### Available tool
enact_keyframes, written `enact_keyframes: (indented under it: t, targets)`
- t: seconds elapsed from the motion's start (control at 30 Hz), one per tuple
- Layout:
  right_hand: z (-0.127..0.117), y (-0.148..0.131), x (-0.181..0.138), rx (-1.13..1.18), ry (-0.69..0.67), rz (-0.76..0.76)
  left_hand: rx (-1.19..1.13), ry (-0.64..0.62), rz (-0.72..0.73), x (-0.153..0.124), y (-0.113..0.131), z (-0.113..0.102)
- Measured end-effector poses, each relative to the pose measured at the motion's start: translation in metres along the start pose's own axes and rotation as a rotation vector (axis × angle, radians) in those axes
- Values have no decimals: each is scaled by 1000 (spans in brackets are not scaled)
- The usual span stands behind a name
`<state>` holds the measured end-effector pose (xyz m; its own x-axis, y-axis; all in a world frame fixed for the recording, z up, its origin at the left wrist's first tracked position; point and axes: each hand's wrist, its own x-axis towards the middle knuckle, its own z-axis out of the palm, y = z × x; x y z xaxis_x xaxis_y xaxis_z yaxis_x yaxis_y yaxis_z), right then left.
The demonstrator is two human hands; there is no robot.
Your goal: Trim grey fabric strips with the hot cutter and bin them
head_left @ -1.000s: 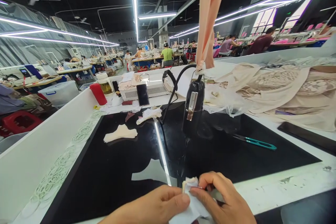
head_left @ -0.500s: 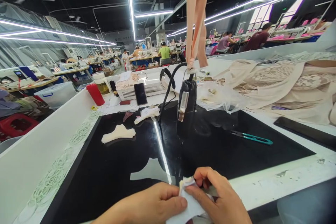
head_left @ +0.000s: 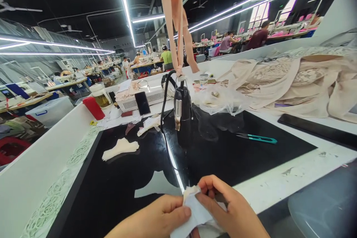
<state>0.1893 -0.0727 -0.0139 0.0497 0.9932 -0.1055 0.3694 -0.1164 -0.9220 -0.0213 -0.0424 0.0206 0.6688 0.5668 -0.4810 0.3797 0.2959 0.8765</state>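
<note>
Both hands were at the near edge of the worktop (head_left: pixel 306 160). Left hand (head_left: pixel 156 219): grip pinched shut on the left side of a small white fabric piece (head_left: pixel 195 212), thumb on top. Right hand (head_left: pixel 234 212): grip clamped on the same piece's right side, fingers curled over its upper edge. The piece was held between the hands, just above the worktop's near border.

Behind it, a black tool (head_left: pixel 182 111) hung from a peach strap (head_left: pixel 171 18) over the black mat (head_left: pixel 111 186). Teal snips (head_left: pixel 258 139) lay on the mat to the right, well apart from the hands. A cream scrap (head_left: pixel 119 148) lay to the left.
</note>
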Motion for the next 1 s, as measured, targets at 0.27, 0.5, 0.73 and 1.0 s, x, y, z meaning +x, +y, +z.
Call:
enact_keyframes:
  t: [0.27,0.5,0.73,1.0]
  targets:
    - [-20,2,-5,140,184,40,-132,36,6,-1,-3,-5]
    - [-30,19,-9,254,177,31,-114,52,-25,-1,-2,-12]
    - [-25,20,-5,244,69,22,-93,47,-64,2,-7,-19]
    - [-29,15,-9,101,189,-49,-144,38,-30,1,5,-11]
